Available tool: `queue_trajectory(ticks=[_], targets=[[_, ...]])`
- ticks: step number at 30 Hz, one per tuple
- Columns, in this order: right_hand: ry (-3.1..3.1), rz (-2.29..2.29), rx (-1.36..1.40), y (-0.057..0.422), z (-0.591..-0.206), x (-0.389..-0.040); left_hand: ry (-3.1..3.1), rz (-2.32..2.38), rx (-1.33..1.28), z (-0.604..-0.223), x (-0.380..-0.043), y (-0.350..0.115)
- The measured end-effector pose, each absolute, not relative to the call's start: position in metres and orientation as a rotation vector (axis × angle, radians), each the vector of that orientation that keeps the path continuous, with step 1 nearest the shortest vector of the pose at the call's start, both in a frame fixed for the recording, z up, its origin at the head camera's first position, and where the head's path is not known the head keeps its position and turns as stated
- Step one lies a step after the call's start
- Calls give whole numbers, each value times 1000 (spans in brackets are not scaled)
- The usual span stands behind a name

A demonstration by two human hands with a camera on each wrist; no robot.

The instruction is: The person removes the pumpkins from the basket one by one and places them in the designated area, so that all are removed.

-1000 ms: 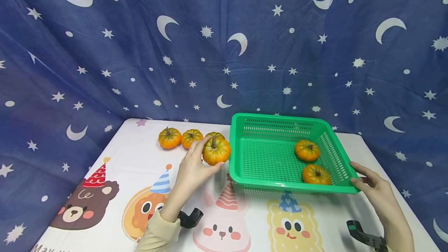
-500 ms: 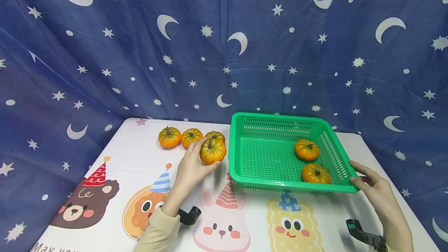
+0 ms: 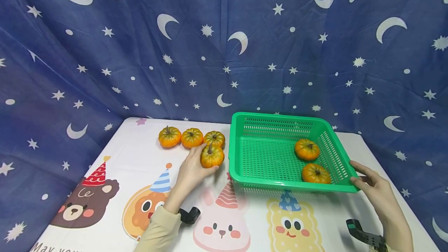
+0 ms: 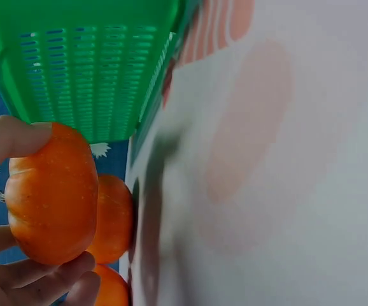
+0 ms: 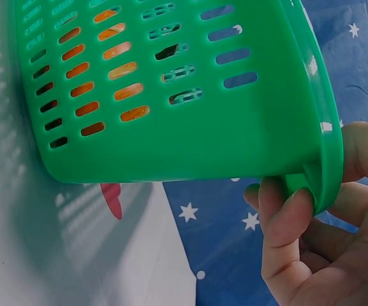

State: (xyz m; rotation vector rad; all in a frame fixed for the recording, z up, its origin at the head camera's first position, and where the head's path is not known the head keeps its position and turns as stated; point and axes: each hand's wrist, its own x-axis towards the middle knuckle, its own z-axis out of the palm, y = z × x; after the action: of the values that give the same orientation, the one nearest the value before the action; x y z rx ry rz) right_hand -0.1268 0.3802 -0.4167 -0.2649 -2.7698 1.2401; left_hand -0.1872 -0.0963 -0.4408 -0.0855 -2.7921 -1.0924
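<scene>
My left hand (image 3: pixel 191 169) grips a small orange-green pumpkin (image 3: pixel 212 156), thumb on one side and fingers on the other. In the left wrist view this pumpkin (image 4: pixel 55 197) shows its orange underside close over the cloth, with a shadow beside it. Just behind stand three more pumpkins in a row: a left one (image 3: pixel 169 137), a middle one (image 3: pixel 192 138) and a right one (image 3: pixel 214 138), which the held one partly overlaps. My right hand (image 3: pixel 376 188) pinches the near right corner of a green plastic basket (image 3: pixel 266 185); the right wrist view shows fingers under its rim (image 5: pixel 327 127).
Inside the basket, towards its right side, lie two pumpkins, one farther back (image 3: pixel 307 149) and one nearer (image 3: pixel 316 173). A white tablecloth (image 3: pixel 122 143) with cartoon prints covers the table. Behind it hangs a blue curtain (image 3: pixel 196 11) with moons and stars.
My left hand has moved slightly left and lower with its pumpkin, away from the basket's edge. More of the right pumpkin in the row now shows. The right hand and basket have stayed nearly still.
</scene>
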Motion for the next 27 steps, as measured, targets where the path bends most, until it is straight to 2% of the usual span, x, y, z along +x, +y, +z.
queue_trajectory(ticks=[27], targets=[[-2768, 1241, -281, 379, -416, -127, -2822, -1202, -142, -462, -197, -104]])
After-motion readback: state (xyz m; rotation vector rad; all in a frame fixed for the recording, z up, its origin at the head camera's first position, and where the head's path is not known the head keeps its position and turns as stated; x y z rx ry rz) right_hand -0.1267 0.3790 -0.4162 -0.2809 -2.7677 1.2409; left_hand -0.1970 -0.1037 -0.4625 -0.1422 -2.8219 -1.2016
